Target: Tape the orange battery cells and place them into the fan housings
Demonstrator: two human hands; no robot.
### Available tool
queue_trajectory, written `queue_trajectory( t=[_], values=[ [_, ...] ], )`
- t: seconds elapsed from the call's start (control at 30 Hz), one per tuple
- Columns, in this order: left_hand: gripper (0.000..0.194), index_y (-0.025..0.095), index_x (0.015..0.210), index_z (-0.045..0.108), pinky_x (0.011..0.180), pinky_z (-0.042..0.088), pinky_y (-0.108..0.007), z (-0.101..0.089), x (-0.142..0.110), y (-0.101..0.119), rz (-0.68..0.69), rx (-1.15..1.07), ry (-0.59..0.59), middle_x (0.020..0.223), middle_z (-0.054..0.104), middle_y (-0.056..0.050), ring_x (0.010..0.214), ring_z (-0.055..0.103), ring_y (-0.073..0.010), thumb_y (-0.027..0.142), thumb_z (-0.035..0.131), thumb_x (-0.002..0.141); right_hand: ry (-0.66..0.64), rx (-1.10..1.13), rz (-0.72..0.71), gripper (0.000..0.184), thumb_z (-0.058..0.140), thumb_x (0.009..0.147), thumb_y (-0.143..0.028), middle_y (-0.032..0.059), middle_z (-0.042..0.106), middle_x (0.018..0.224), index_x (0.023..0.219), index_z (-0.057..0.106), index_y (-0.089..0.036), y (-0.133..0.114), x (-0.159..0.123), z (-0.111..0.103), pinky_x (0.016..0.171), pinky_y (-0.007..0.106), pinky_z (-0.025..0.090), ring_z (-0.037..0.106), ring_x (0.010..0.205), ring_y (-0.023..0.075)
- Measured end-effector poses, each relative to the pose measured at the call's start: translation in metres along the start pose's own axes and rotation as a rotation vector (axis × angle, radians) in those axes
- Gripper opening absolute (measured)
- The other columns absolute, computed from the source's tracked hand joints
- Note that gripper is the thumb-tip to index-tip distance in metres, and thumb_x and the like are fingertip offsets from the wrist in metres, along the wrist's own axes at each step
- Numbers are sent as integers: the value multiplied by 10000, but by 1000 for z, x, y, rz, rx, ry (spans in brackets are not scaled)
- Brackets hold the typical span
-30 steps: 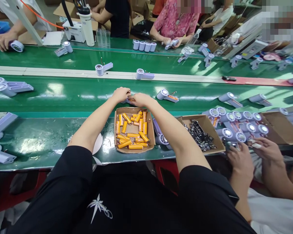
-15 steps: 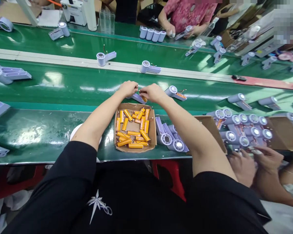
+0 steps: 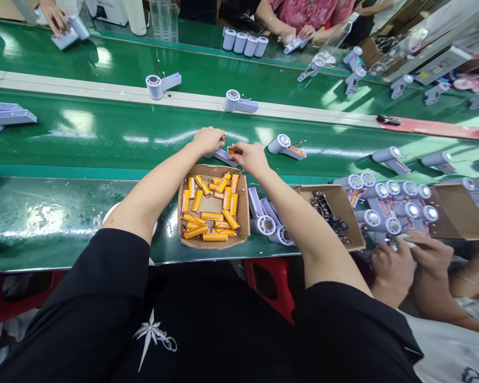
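Over at the far left, a co-worker's hand (image 3: 56, 18) is now gripping a lilac housing (image 3: 69, 33) that was lying free half a second ago, while both of mine are staying above the green worktop (image 3: 115, 151). With my right hand (image 3: 250, 158) I am pinching an orange-wrapped battery cell (image 3: 232, 151) between thumb and fingers, holding it just over the open handle of a lilac barrel-and-handle housing (image 3: 225, 157). That housing is lying on the green surface, its barrel end mostly hiding under my left hand (image 3: 208, 141). I am keeping my left fingers curled together, but I cannot tell what they are pinching, if anything. Nearer me, a cardboard tray (image 3: 244, 221) is holding loose orange cells (image 3: 214, 238) with thin leads. Two more housings (image 3: 265, 224) are lying just right of it, partly behind my forearm, and beyond them a second box (image 3: 348, 205) is holding dark small parts (image 3: 328, 215). To the right of my right hand, another housing (image 3: 279, 143) is showing orange inside its handle.
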State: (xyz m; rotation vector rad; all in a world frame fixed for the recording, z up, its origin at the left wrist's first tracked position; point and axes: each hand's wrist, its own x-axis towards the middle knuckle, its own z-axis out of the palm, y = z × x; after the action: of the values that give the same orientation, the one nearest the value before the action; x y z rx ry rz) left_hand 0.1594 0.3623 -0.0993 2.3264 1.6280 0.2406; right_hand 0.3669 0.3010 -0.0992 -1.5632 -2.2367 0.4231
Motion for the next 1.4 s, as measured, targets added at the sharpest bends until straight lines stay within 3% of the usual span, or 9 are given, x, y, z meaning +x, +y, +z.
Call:
queue_trajectory(
  t=[0.4, 0.57, 0.67, 0.77, 0.9, 1.03, 1.13, 1.3, 1.4],
  values=[
    [303, 207, 1196, 816, 1168, 466, -485, -3, 5, 15, 23, -65, 5, 1192, 792, -116, 1228, 665, -333, 309, 689, 940, -355, -469, -88, 441, 580, 1103, -451, 153, 843, 1267, 1443, 774, -247, -32, 17, -12, 946, 422, 563, 772, 1143, 363],
    [507, 169, 1454, 695, 1242, 417, -527, -28, -24, 28, 68, -147, -32, 1479, 717, -169, 1421, 600, -351, 231, 639, 954, -399, -488, -75, 459, 612, 1082, -472, 215, 823, 1303, 1353, 821, -165, -32, 25, -31, 1005, 434, 542, 746, 1218, 394],
    [636, 178, 1596, 564, 1283, 404, -521, -54, -99, 12, 161, -213, 117, 1636, 616, -153, 1526, 544, -331, 279, 660, 975, -317, -469, 18, 421, 690, 1055, -413, 203, 818, 1337, 1355, 827, -152, -17, 23, -43, 1033, 414, 518, 732, 1246, 368],
    [399, 209, 1402, 697, 1195, 521, -488, -69, -224, -22, 142, -227, 230, 1435, 758, -97, 1343, 688, -279, 385, 576, 1065, -229, -419, 131, 451, 625, 1111, -404, 214, 811, 1353, 1382, 804, -92, 2, 13, -54, 1053, 403, 507, 730, 1235, 320],
    [388, 271, 1221, 764, 1141, 591, -560, -51, -391, -80, 96, -141, 283, 1243, 825, -46, 1311, 711, -351, 590, 688, 1015, -245, -392, 151, 375, 684, 1076, -317, 202, 829, 1315, 1353, 821, -105, 4, -6, -67, 1061, 465, 537, 746, 1198, 356],
    [523, 297, 1421, 684, 1217, 516, -664, -29, -472, -102, 93, -3, 229, 1460, 740, -73, 1486, 564, -454, 629, 665, 1017, -114, -185, -71, 333, 670, 1077, -318, 162, 843, 1272, 1304, 846, -150, -48, -34, -74, 1061, 462, 538, 750, 1181, 331],
    [500, 237, 1442, 616, 1209, 506, -696, -34, -475, -89, 90, 56, 216, 1439, 716, -148, 1486, 542, -456, 478, 722, 1017, -170, 61, -241, 300, 648, 1088, -338, 107, 866, 1123, 1208, 868, -173, -109, -75, -74, 963, 389, 539, 772, 1003, 238],
    [666, 301, 1337, 585, 1268, 405, -749, -41, -442, -55, 91, -59, 680, 1295, 684, -107, 1542, 472, -432, 312, 961, 788, -531, 419, -369, 411, 810, 983, -568, -5, 783, 748, 1136, 863, -190, -188, -160, -49, 730, 295, 496, 682, 655, 151],
    [662, 353, 1264, 587, 1263, 414, -737, -25, -426, -44, 230, -152, 736, 1231, 701, -54, 1565, 463, -405, 209, 968, 742, -678, 646, -447, 421, 759, 1029, -581, -20, 745, 693, 1074, 851, -173, -214, -202, -17, 640, 251, 438, 634, 591, 120]
  ],
)
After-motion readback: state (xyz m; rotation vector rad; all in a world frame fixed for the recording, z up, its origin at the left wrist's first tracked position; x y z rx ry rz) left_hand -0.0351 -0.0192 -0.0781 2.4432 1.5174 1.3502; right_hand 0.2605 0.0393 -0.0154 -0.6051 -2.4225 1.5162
